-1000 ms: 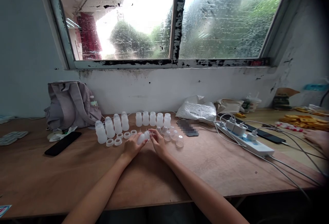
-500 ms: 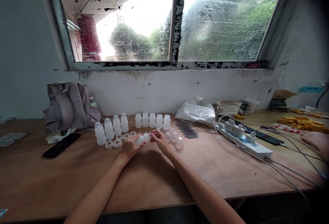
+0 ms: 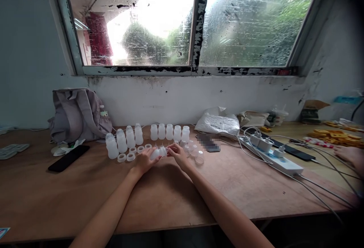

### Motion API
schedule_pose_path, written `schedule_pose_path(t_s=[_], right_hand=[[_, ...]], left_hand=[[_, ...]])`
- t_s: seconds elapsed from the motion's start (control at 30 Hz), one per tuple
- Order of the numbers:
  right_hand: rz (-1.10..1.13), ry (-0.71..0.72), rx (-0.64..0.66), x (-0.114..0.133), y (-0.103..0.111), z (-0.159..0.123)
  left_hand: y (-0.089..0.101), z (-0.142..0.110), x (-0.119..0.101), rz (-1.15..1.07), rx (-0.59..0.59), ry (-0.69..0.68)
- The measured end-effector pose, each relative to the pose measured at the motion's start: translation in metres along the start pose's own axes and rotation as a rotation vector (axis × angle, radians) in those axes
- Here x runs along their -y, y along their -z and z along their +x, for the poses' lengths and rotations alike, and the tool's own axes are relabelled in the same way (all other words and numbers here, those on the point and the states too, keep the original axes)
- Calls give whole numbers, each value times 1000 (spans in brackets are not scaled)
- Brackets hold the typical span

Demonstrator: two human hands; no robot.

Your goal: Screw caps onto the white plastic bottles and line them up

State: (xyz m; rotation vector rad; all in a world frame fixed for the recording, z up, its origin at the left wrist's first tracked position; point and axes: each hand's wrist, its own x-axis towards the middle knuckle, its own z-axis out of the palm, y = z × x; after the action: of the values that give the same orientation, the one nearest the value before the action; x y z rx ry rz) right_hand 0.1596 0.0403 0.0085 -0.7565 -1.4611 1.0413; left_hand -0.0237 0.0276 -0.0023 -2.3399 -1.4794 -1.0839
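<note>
My left hand is wrapped round a frosted baby bottle that lies tipped on its side, its neck toward the right. At the neck end, the fingers of my right hand pinch a small clear part, probably a nipple, too small to make out well. Capped bottles stand upright to the left, with white collar rings in front of them. Behind my hands is a row of uncapped bottles. Clear dome caps sit just right of my right hand.
A black phone and a grey backpack are at the left. Toward the right lie a silver bag, a white power strip with trailing cables, and yellow parts near another person's hand.
The view has shifted slightly. Both hands stay at the bottle, with hardly any visible movement.
</note>
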Motion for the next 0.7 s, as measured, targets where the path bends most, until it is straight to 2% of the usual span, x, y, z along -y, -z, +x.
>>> schedule_pose_path(t_s=[0.27, 0.4, 0.53, 0.7], right_hand=[[-340, 53, -58, 1, 1, -3], [-454, 37, -24, 4, 2, -1], [-450, -4, -40, 8, 3, -1], [-389, 34, -6, 9, 3, -1]], left_hand=[[9, -1, -1, 28, 39, -87], [8, -1, -1, 14, 42, -110], [6, -1, 0, 22, 37, -89], [6, -1, 1, 21, 43, -84]])
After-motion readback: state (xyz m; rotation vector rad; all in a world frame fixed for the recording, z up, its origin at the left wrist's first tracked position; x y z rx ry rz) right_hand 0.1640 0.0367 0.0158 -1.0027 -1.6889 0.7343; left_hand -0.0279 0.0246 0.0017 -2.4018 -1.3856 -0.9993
